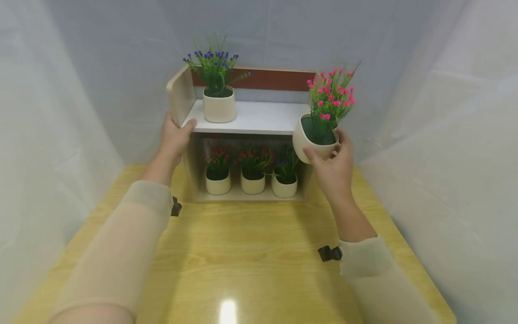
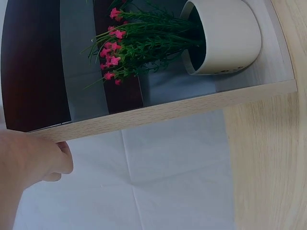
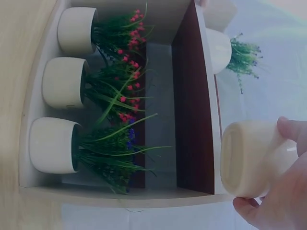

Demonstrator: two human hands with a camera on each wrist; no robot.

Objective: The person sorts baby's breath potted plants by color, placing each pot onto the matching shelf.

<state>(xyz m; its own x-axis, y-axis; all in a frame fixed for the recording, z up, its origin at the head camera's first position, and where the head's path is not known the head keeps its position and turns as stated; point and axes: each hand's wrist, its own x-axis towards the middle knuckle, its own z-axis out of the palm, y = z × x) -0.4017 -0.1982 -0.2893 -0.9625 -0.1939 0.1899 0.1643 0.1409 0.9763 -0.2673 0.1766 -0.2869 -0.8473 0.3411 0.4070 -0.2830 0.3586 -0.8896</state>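
My right hand (image 1: 333, 168) grips a cream flowerpot with pink flowers (image 1: 301, 139) by its side, thumb on the near face. The pot is tilted, at the right end of the white upper board, and its base shows in the right wrist view. With my left hand (image 1: 176, 137) I hold the left side of the small wooden shelf (image 1: 178, 96), thumb over the front corner of the upper board and fingers around the outside of the panel. A flowerpot with blue-purple flowers (image 1: 219, 108) stands upright on the left of that board.
In the lower compartment stand three more cream pots: two with red-pink flowers (image 1: 218, 185) (image 1: 253, 184) and one with blue-purple flowers (image 1: 284, 188). The shelf sits at the back of a wooden table (image 1: 243, 252). White sheeting (image 1: 457, 148) hangs behind and at both sides.
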